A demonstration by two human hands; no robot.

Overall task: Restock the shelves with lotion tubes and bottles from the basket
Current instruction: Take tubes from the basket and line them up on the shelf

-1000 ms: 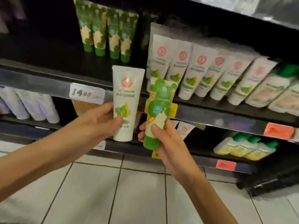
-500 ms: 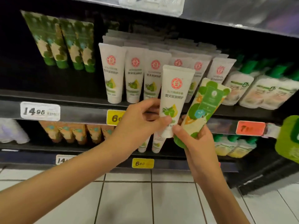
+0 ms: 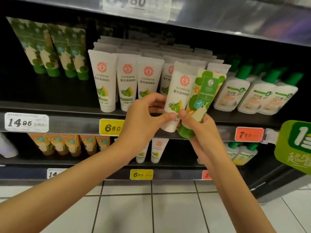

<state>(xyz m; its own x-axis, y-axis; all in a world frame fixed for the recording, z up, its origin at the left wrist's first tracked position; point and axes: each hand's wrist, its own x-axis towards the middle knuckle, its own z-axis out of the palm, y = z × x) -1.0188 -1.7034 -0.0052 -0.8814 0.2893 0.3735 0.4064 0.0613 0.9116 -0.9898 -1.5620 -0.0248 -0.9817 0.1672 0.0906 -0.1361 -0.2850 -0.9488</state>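
My left hand (image 3: 143,118) grips a white lotion tube (image 3: 178,95) with a red round logo, cap down, held in front of the row of matching white tubes (image 3: 126,81) on the middle shelf (image 3: 67,108). My right hand (image 3: 200,130) holds a green leaf-patterned tube (image 3: 204,93) by its green cap, tilted right and touching the white tube. Both tubes hover at the shelf's front edge, right of the standing white tubes. No basket is in view.
Green patterned tubes (image 3: 50,47) stand at the shelf's left, white bottles with green caps (image 3: 255,91) at its right. Price tags (image 3: 27,122) line the rail. A lower shelf holds orange tubes (image 3: 67,145). A green sign (image 3: 294,145) juts out at right. Tiled floor lies below.
Both hands have risen and moved right along the shelf with their tubes, from the price rail up to the row of white tubes. The two tubes now touch.
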